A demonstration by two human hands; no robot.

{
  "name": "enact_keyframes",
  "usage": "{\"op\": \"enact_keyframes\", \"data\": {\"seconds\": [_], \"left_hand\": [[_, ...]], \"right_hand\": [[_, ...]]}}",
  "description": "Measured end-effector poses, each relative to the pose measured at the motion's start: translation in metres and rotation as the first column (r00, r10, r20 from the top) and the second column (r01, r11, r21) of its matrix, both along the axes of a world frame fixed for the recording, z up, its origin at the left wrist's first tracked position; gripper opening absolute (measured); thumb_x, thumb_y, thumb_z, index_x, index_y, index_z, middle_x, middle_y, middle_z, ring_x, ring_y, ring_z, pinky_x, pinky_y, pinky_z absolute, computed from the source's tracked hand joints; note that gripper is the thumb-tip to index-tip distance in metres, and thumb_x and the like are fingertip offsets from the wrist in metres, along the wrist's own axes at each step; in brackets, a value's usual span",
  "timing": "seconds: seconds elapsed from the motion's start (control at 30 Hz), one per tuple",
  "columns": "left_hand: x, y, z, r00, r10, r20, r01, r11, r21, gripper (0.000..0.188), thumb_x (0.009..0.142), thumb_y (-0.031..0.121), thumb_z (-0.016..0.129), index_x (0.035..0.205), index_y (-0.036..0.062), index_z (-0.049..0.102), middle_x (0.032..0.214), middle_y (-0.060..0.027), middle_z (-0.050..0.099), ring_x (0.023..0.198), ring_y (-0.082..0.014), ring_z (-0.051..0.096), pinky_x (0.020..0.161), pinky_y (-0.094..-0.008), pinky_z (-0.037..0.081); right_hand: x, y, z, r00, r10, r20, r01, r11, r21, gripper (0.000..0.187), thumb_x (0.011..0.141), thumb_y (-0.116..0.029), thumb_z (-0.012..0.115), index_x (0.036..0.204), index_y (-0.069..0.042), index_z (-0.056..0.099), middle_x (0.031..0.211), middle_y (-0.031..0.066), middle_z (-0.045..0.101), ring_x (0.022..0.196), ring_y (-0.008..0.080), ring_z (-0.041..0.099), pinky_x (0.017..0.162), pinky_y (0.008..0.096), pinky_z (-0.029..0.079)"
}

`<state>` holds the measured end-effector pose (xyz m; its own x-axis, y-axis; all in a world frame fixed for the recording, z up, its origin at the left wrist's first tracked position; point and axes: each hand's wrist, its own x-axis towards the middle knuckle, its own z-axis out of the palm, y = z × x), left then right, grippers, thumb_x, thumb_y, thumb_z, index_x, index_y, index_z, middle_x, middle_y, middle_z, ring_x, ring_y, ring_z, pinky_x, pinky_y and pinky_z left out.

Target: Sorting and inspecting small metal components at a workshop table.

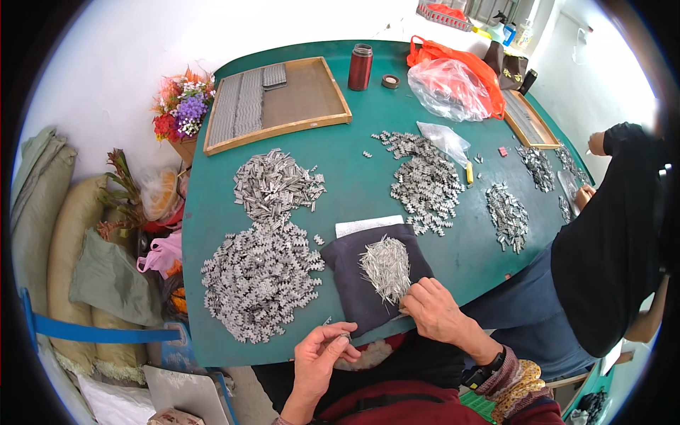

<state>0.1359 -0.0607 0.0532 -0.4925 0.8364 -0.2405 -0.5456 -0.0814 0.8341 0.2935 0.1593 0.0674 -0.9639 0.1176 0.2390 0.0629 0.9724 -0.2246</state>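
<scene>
Left hand: pinching small grey metal piece. Right hand: fingertips at silver needle-thin metal pins; grasp unclear. Pins heaped on dark cloth, tabletop's near edge. Likely light, stiff, slippery; pinch mid-length.

This looks like a small workshop. Heaps of small metal parts and a wooden tray of rowed pieces share a green table, where a co-worker works too.
</scene>
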Motion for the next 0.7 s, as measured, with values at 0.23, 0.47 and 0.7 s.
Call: {"op": "enact_keyframes", "data": {"seconds": [0.23, 0.47, 0.7], "left_hand": [[0.000, -0.003, 0.002, 1.000, 0.027, 0.012, -0.027, 1.000, -0.017, 0.011, 0.096, 0.002, 0.058, 0.104, -0.0043, 0.062, 0.118, -0.0215, 0.065, 0.078, -0.0184, 0.069, 0.068, -0.0305, 0.058], [0.000, -0.004, -0.001, 0.999, 0.035, 0.022, -0.035, 0.999, -0.019, 0.011, 0.096, 0.002, 0.058, 0.103, -0.0043, 0.062, 0.116, -0.0204, 0.065, 0.077, -0.0172, 0.069, 0.068, -0.0302, 0.059], [0.001, -0.006, -0.002, 1.000, 0.029, -0.001, -0.029, 0.999, -0.016, 0.011, 0.096, 0.003, 0.058, 0.103, -0.0044, 0.062, 0.115, -0.0207, 0.065, 0.076, -0.0173, 0.069, 0.068, -0.0310, 0.059]], "right_hand": [[-0.018, 0.005, 0.019, 0.972, -0.153, -0.176, 0.142, 0.987, -0.073, 0.014, 0.078, -0.007, 0.067, 0.088, -0.004, 0.057, 0.085, 0.0105, 0.051, 0.080, 0.0301, 0.051, 0.072, 0.0382, 0.042], [0.004, -0.007, 0.009, 0.998, 0.041, -0.042, -0.044, 0.997, -0.071, 0.013, 0.078, -0.007, 0.066, 0.090, -0.005, 0.061, 0.086, 0.0074, 0.052, 0.081, 0.0262, 0.051, 0.071, 0.0365, 0.041], [-0.016, -0.002, 0.015, 0.990, -0.056, -0.128, 0.054, 0.998, -0.020, 0.018, 0.072, -0.001, 0.065, 0.089, -0.005, 0.061, 0.087, 0.0078, 0.054, 0.080, 0.0266, 0.051, 0.072, 0.0371, 0.042]]}}
